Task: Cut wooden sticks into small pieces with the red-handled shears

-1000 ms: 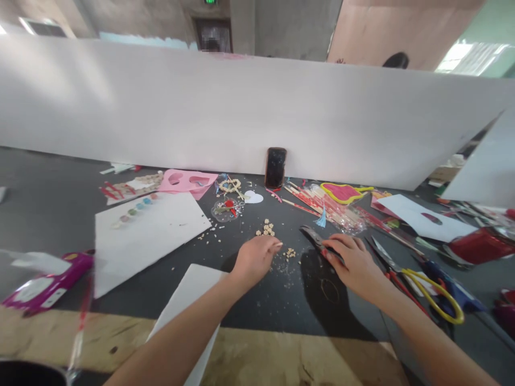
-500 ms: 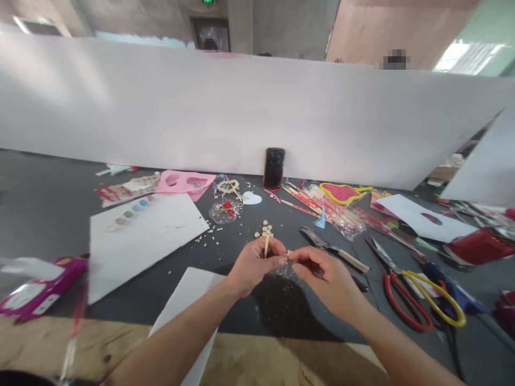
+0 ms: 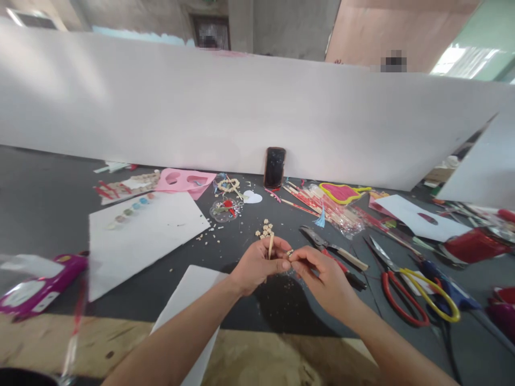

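My left hand (image 3: 259, 265) is closed around a thin wooden stick (image 3: 271, 244) whose tip points up out of the fist. My right hand (image 3: 322, 276) meets it fingertip to fingertip, pinching something tiny and pale at the join. Both hands hover just above the dark table (image 3: 48, 203). A little pile of small tan beads (image 3: 264, 230) lies just beyond my left hand, with crumbs scattered about. Grey pliers with a wooden handle (image 3: 333, 248) lie right of my right hand.
Red-and-yellow scissors (image 3: 406, 289) lie at the right. A white sheet with paint dots (image 3: 140, 230) sits left, a pink cut-out (image 3: 183, 181) behind it. A phone (image 3: 275, 166) leans on the white partition (image 3: 241, 107). Red sticks (image 3: 317, 203) and a purple packet (image 3: 40, 287) lie around.
My right hand left the pliers on the table and came left to meet my left hand. My left hand lifted off the table and turned the stick upright.
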Demonstrator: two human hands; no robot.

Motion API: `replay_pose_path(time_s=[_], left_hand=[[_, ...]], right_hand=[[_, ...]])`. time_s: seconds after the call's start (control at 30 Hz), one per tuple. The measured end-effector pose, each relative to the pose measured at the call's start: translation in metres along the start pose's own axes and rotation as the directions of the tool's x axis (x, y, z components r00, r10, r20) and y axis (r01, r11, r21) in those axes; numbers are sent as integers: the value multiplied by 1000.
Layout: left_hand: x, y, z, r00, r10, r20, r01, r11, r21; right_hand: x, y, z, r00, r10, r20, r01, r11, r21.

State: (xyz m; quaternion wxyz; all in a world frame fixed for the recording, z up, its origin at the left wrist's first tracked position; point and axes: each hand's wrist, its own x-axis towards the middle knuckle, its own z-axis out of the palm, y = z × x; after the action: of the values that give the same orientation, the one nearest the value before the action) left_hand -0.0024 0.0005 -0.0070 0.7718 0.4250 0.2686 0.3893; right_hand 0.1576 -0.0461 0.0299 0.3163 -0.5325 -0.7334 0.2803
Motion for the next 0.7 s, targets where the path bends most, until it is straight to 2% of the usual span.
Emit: replay_pose_path(time_s=[0.13, 0.43, 0.57, 0.7], left_hand=[[0, 0, -1, 1000, -5, 30, 5, 1000, 5], [-1, 1, 1, 995, -33, 98, 30, 999, 34], [0, -1, 0, 991, -38, 125, 35, 999, 27], [0, 0, -1, 995, -31, 91, 27, 999, 44]], right_hand=[[0, -2, 1, 998, 37, 43, -39, 998, 58], [-2, -3, -2, 990, 39, 135, -59, 987, 149], [-4, -5, 1, 996, 39, 76, -42, 998, 36], [-6, -3, 0, 997, 75, 15, -75, 997, 3]])
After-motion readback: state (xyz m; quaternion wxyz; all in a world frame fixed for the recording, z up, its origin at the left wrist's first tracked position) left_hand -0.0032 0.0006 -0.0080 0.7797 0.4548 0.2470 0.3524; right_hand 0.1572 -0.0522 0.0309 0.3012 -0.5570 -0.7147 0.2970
